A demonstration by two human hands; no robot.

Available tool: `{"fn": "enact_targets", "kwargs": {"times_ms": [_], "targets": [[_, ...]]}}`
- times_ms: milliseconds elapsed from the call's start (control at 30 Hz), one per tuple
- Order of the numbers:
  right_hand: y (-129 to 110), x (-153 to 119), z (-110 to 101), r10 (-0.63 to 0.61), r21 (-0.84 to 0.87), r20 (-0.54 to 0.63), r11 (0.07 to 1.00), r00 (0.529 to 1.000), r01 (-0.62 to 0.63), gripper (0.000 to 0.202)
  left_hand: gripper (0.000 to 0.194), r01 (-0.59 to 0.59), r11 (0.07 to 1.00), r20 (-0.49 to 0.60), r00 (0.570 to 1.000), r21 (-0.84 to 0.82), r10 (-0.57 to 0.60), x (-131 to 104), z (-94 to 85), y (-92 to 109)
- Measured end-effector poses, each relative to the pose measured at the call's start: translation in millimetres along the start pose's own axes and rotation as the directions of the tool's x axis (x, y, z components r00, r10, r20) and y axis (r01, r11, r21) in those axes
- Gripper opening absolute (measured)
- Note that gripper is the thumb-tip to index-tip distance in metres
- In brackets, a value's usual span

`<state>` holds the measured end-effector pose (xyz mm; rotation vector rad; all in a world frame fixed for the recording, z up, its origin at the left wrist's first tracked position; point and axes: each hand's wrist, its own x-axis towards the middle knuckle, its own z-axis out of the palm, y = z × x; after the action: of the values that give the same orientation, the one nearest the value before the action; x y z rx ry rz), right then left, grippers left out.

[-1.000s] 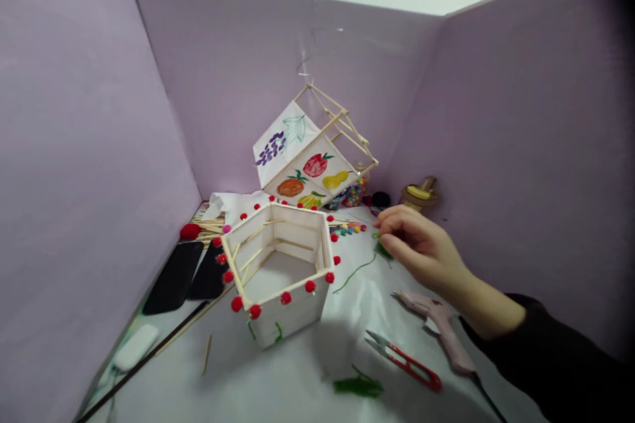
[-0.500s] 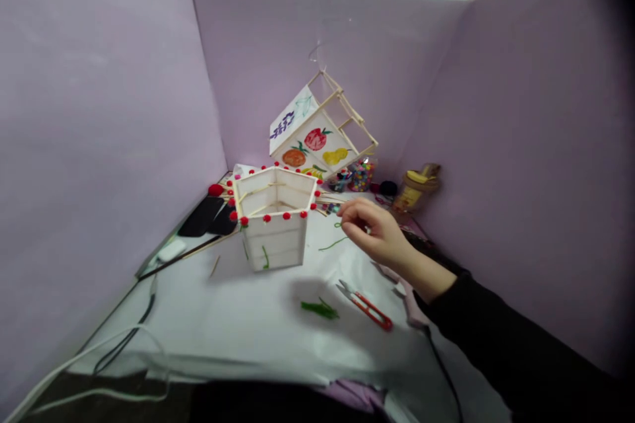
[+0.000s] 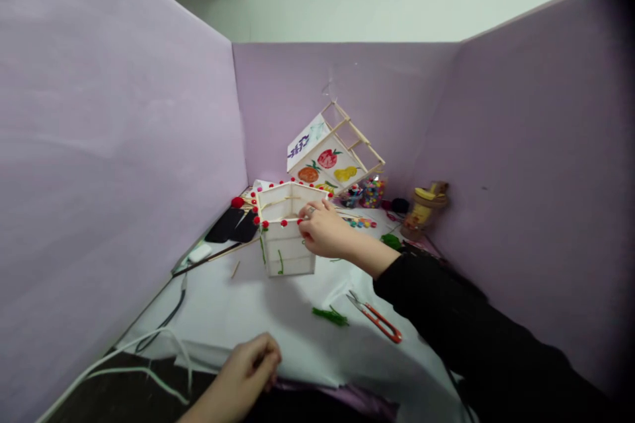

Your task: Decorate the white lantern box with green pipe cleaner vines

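My right hand point(image 3: 327, 230) is at the right front corner of a white paper lantern point(image 3: 290, 254), its fingers closed over the rim. A bit of green yarn point(image 3: 303, 242) shows just below the fingertips, which seem to pinch it. Red pompoms point(image 3: 284, 223) line the lantern's open top, and a short green strand point(image 3: 280, 263) lies on its front panel. My left hand point(image 3: 251, 363) hovers at the table's front edge, fingers curled in, with nothing visible in them.
Red-handled thread snips point(image 3: 380, 322) lie beside a bundle of green yarn point(image 3: 331, 316). Behind hangs a tilted lantern with painted fruit point(image 3: 327, 162). Two black phones point(image 3: 225, 225) lie left, a yellow cup point(image 3: 423, 208) stands right. White cables point(image 3: 169, 337) loop at front left.
My right hand has moved left from beside the lantern onto its rim. My left hand has come into view at the bottom. The camera view has tilted up.
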<state>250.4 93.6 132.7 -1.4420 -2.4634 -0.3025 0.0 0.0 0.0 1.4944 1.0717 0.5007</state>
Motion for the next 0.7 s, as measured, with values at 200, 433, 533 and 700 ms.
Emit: {"fn": "enact_targets", "kwargs": {"times_ms": [200,433,533,700], "targets": [[2.2,6.5,2.5,-0.078,0.06,0.035,0.995,0.996,0.076,0.011,0.04,-0.007,0.691,-0.207,0.956,-0.723,-0.207,51.1,30.4,20.0],[12.6,15.1,-16.3,-0.09,0.177,-0.039,0.98,0.995,0.095,0.01,0.034,0.248,0.428,0.144,0.955,-0.869,-0.26,47.1,16.6,20.3],[19.2,16.4,-30.2,-0.101,0.238,-0.056,0.965,0.993,0.112,0.011,0.021,0.204,0.322,0.137,0.966,-0.925,-0.219,56.4,14.2,22.2],[26.6,11.0,-48.0,-0.108,0.339,-0.054,0.933,0.993,0.12,0.011,0.021,0.0,0.388,-0.04,0.995,-0.922,-0.094,65.9,17.0,27.6]]}}
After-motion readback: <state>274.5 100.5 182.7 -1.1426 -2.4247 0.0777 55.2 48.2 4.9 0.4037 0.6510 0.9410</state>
